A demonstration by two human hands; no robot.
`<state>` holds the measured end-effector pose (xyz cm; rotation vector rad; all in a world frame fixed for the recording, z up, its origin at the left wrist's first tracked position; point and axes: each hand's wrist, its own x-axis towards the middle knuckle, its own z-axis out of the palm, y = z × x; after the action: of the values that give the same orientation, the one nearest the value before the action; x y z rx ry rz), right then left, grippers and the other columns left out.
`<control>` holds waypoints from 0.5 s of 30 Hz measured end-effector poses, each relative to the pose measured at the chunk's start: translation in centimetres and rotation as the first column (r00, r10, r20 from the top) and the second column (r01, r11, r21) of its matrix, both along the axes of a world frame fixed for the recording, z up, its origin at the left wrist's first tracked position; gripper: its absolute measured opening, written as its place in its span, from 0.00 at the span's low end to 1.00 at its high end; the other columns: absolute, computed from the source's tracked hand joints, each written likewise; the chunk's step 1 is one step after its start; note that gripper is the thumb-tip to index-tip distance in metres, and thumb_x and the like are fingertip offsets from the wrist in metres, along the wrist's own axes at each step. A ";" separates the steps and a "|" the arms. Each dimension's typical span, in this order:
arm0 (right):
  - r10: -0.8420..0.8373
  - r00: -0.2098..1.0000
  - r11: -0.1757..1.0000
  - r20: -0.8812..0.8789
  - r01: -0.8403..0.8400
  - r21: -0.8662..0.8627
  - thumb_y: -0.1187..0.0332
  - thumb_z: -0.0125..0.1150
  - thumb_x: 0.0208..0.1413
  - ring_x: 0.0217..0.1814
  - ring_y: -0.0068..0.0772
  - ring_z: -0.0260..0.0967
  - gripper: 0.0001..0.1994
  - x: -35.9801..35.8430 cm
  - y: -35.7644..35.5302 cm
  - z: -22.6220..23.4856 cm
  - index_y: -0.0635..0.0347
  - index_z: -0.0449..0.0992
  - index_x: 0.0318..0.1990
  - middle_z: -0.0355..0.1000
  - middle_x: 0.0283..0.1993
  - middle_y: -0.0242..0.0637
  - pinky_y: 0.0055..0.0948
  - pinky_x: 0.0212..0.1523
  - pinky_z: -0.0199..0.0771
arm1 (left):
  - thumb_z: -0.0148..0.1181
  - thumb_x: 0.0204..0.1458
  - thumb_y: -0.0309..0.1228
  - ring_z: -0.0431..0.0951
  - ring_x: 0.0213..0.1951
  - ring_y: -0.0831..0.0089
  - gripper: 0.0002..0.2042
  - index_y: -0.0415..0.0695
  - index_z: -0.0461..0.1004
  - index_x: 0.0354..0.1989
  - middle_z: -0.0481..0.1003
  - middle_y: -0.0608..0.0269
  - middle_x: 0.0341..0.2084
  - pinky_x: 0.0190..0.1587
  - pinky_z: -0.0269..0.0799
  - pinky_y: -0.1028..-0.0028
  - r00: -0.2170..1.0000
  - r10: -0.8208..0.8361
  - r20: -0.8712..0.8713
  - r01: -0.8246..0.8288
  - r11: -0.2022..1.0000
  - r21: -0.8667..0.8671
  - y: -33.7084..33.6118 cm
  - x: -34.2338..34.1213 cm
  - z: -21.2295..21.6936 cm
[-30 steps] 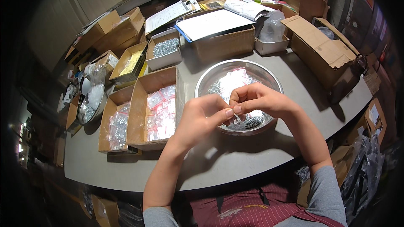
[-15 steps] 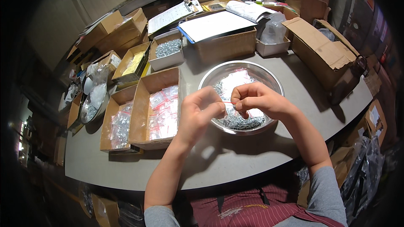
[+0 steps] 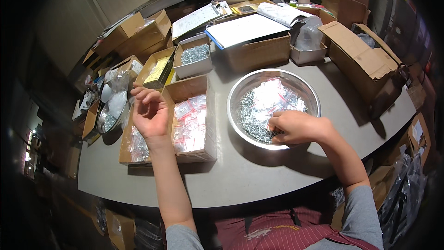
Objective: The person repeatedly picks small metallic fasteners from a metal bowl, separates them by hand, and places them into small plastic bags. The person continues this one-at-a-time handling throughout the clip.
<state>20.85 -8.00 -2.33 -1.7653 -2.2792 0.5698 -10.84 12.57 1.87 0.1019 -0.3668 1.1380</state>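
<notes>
A round metal bowl [image 3: 234,127] holds loose silver screws [image 3: 252,122] and a pile of small clear bags with red seal strips [image 3: 270,93]. My right hand [image 3: 298,126] reaches over its near right rim, fingers curled down onto the screws; whatever the fingertips grip is hidden. On the left, my left hand [image 3: 151,113] is raised over the narrower cardboard box [image 3: 124,146], palm up, fingers loosely bent and apart, with nothing visible in them. That box contains small filled bags [image 3: 138,146]. The wider cardboard box [image 3: 211,134] beside it holds more red-striped bags of small parts [image 3: 189,125].
Behind the bowl stand a white box of metal parts [image 3: 194,54], a carton [image 3: 259,53] topped by a clipboard [image 3: 247,28], and a small box with a plastic bag [image 3: 309,37]. An open carton [image 3: 358,60] occupies the right. A scoop-like pan [image 3: 112,111] lies far left.
My hands were together above the bowl, pinching a small red-edged bag. They have parted: the left went left over the boxes, the right down into the screws. The view has shifted slightly.
</notes>
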 end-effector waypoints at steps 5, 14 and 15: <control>-0.050 0.997 0.993 -0.066 0.056 0.104 0.69 0.71 0.51 0.44 0.48 0.75 0.12 -0.8 0.7 0.5 0.64 0.78 0.41 0.76 0.40 0.44 0.42 0.47 0.74 | 0.52 0.66 0.25 0.72 0.29 0.78 0.08 0.39 0.76 0.48 0.77 0.66 0.32 0.32 0.69 0.77 0.911 -0.111 -0.396 0.115 0.993 -0.015 -1.6 2.7 -0.4; 0.039 0.992 0.876 -0.118 0.022 0.482 0.77 0.65 0.52 0.39 0.38 0.73 0.07 -0.4 2.1 -1.2 0.63 0.78 0.39 0.75 0.34 0.39 0.35 0.44 0.73 | 0.63 0.58 0.27 0.82 0.44 0.73 0.15 0.39 0.76 0.53 0.81 0.61 0.41 0.47 0.75 0.73 -0.011 0.859 -0.512 0.299 0.492 0.818 -9.4 9.8 -1.7; 0.030 0.969 0.895 -0.245 0.083 0.437 0.76 0.64 0.56 0.36 0.35 0.74 0.06 -0.7 2.0 -0.9 0.63 0.78 0.40 0.75 0.33 0.39 0.33 0.41 0.74 | 0.64 0.57 0.26 0.82 0.45 0.72 0.16 0.38 0.75 0.54 0.82 0.59 0.42 0.49 0.76 0.71 -0.121 0.960 -0.252 0.361 0.279 0.890 -10.0 10.4 -2.5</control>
<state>20.17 -6.04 -3.26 -1.4128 -2.0076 0.2156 -0.47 2.58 -0.64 2.2746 0.6075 1.0734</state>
